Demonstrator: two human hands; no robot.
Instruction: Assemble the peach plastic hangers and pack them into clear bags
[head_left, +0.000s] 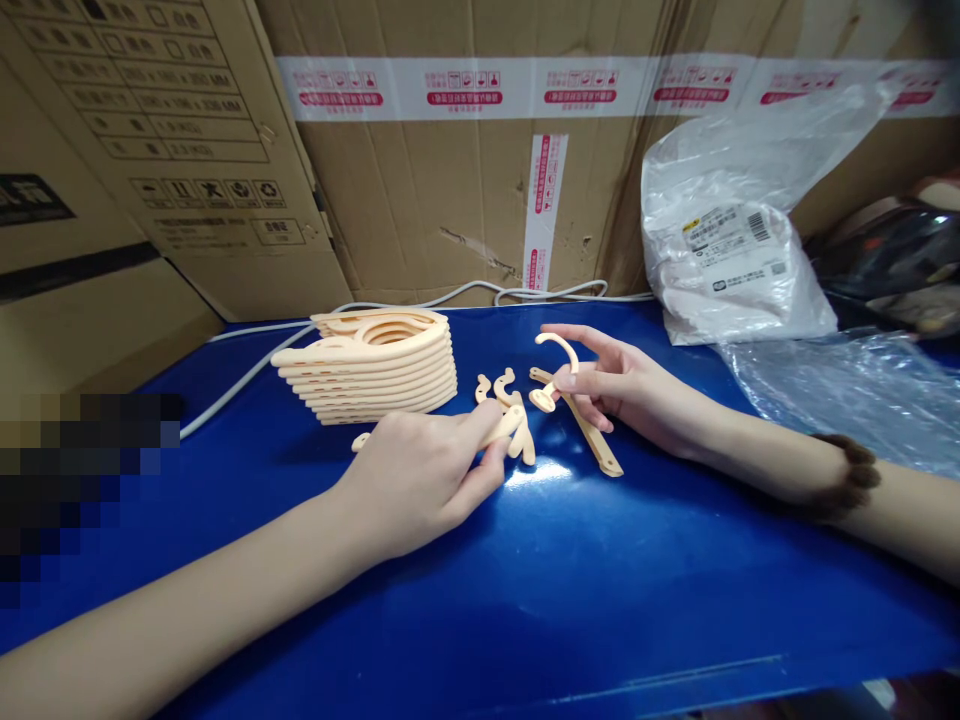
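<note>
Pinched in my right hand point(607, 385) is a cream plastic hanger hook point(559, 370), its curve upward and its round base low. My left hand point(427, 470) closes thumb and fingers on a cream plastic piece point(504, 428), partly hidden by the fingers. Small curved cream pieces point(507, 384) lie on the table just beyond the left fingertips. A long straight cream bar point(596, 440) rests below my right hand. To the left, behind my left hand, stands a neat stack of cream plastic hanger parts point(375, 365).
Cardboard boxes point(450, 200) stand along the back and left of the blue table point(525, 600). A white cable point(255, 385) runs along the rear. At the right are a white plastic package point(735, 250) and clear plastic film point(862, 390).
</note>
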